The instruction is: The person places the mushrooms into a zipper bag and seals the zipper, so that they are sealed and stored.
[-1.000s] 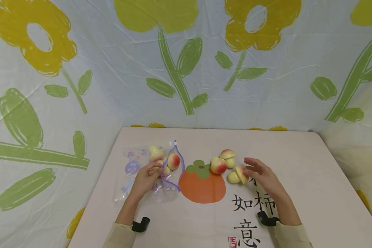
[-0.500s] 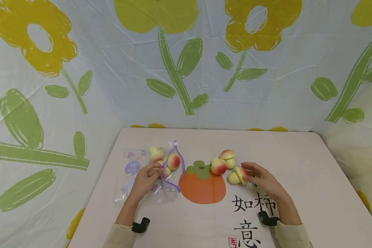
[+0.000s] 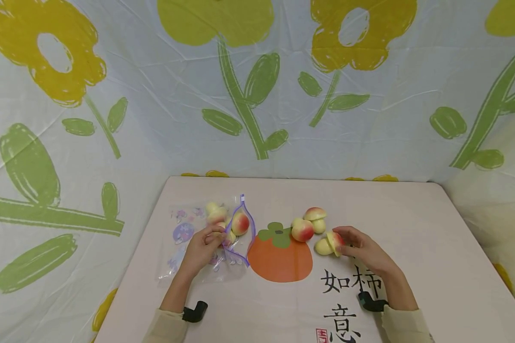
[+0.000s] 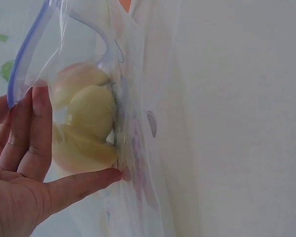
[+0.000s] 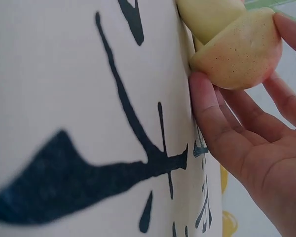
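At the left of the head view, a clear zip bag (image 3: 184, 259) with a purple-edged mouth lies on the table, mouth spread toward the right. My left hand (image 3: 201, 247) holds the near part of that mouth; in the left wrist view the purple edge lies by the fingertips. Several toy mushrooms (image 4: 91, 113) with pinkish caps and cream stems sit inside. On the right, my right hand (image 3: 366, 247) grips the red-tinted cap of a toy mushroom (image 3: 326, 244) lying on its side. The right wrist view shows thumb and fingers around that cap (image 5: 241, 52).
Two more toy mushrooms (image 3: 303, 230) (image 3: 315, 219) lie together just beyond the gripped one. The pale table mat (image 3: 274, 314) bears a printed orange persimmon (image 3: 279, 262) and black characters. A flowered cloth (image 3: 154, 95) hangs behind and at the sides.
My right hand has come slightly left and down onto the near mushroom, and its fingers have closed around the cap. The left hand and the bag have stayed in place.
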Motion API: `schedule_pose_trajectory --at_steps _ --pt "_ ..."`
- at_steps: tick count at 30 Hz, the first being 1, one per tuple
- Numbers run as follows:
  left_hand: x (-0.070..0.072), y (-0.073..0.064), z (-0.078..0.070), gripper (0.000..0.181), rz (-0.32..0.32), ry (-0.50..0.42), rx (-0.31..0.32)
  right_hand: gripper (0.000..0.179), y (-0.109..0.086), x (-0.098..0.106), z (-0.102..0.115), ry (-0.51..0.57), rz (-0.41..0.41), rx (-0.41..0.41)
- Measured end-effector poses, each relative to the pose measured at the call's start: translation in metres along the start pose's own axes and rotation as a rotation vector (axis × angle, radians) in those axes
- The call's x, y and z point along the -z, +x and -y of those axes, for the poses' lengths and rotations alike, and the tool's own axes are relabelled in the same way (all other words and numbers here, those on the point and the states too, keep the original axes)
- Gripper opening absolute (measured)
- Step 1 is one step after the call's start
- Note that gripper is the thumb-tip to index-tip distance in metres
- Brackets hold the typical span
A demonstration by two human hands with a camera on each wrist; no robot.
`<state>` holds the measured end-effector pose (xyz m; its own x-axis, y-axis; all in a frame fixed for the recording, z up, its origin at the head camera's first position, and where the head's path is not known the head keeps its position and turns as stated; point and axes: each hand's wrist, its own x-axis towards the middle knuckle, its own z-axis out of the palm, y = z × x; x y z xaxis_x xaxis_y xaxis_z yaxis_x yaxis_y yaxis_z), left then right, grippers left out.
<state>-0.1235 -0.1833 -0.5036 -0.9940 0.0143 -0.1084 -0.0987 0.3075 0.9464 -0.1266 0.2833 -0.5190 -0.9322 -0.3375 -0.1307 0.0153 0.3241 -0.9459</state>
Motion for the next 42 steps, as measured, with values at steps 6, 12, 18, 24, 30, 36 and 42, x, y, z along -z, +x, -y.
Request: schedule_pose_trajectory --at_steps 6,12,18,24,30,36,42 --pt "0.000 0.000 0.000 0.019 -0.007 0.016 -0.006 0.053 0.000 -0.001 0.001 0.013 -0.002 -0.005" --pt "0.000 -0.001 -0.001 0.017 -0.010 0.014 -0.019 0.053 0.000 -0.001 0.001 0.044 0.007 0.006" --pt "0.000 -0.002 -0.003 0.017 -0.009 0.009 -0.011 0.054 0.000 -0.002 0.000 0.063 0.003 0.002" --pt "0.000 -0.002 -0.004 0.016 0.000 -0.002 -0.005 0.054 -0.001 -0.002 -0.001 0.070 -0.018 -0.009" --pt "0.000 -0.002 -0.005 0.016 0.001 -0.004 -0.014 0.054 -0.003 -0.001 0.002 0.063 -0.047 -0.003" --pt "0.000 -0.001 -0.005 0.015 0.005 -0.013 -0.021 0.056 -0.004 -0.002 0.012 0.039 -0.080 0.016" --pt "-0.002 0.000 -0.007 0.017 -0.004 -0.024 0.007 0.054 -0.001 -0.005 0.021 0.077 -0.094 0.079"
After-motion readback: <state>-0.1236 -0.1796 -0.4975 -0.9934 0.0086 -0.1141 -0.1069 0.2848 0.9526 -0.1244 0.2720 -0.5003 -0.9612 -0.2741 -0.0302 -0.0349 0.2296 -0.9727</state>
